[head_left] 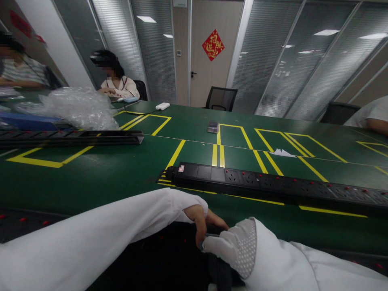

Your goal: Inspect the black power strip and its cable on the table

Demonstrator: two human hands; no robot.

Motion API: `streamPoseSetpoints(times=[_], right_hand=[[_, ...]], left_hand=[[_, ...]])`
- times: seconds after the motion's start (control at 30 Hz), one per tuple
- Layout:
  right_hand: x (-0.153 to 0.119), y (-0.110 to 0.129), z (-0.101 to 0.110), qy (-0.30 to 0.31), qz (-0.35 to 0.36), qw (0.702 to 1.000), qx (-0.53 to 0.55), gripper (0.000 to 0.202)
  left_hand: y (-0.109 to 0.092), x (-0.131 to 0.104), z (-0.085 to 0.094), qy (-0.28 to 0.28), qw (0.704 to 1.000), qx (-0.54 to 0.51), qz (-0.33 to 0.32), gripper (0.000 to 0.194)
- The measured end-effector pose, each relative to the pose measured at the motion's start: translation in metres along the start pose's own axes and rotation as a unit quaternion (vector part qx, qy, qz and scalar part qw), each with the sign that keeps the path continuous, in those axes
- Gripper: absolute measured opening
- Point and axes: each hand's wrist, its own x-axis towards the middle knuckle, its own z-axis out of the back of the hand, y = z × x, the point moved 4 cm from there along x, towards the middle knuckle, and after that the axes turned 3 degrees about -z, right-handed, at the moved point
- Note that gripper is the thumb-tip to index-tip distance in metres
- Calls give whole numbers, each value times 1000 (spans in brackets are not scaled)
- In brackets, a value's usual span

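Note:
My left hand (pixel 202 223), bare and coming out of a white sleeve, bends down near the table's front edge with its fingers curled. Against it is my right hand (pixel 232 244) in a white dotted glove, its fingers closed. A small, thin bluish-grey item (pixel 212 235) shows between the two hands; most of it is hidden, so I cannot make out what it is. Beyond the hands a long black power strip (pixel 257 180) with sockets and red switches lies across the green table (pixel 133 169).
Clear plastic wrap (pixel 80 107) and black strips (pixel 69 138) lie at the left. A small dark box (pixel 212 127), a white device (pixel 163 106) and crumpled paper (pixel 283 153) are farther back. People sit across the table and at the right edge.

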Motion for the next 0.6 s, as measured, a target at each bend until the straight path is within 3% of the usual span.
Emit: streamPoseSetpoints(times=[0.13,0.27,0.6], right_hand=[[2,2,10,18,13,1000,-15,28],[3,3,13,27,19,999,-26,28],[0,2,11,7,10,1000,13,27]], left_hand=[[-10,-5,-5,-6,1000,-20,-7,36],[-27,-21,-17,-12,998,-55,-16,65],[-33,-25,-22,-21,997,-78,-4,73]])
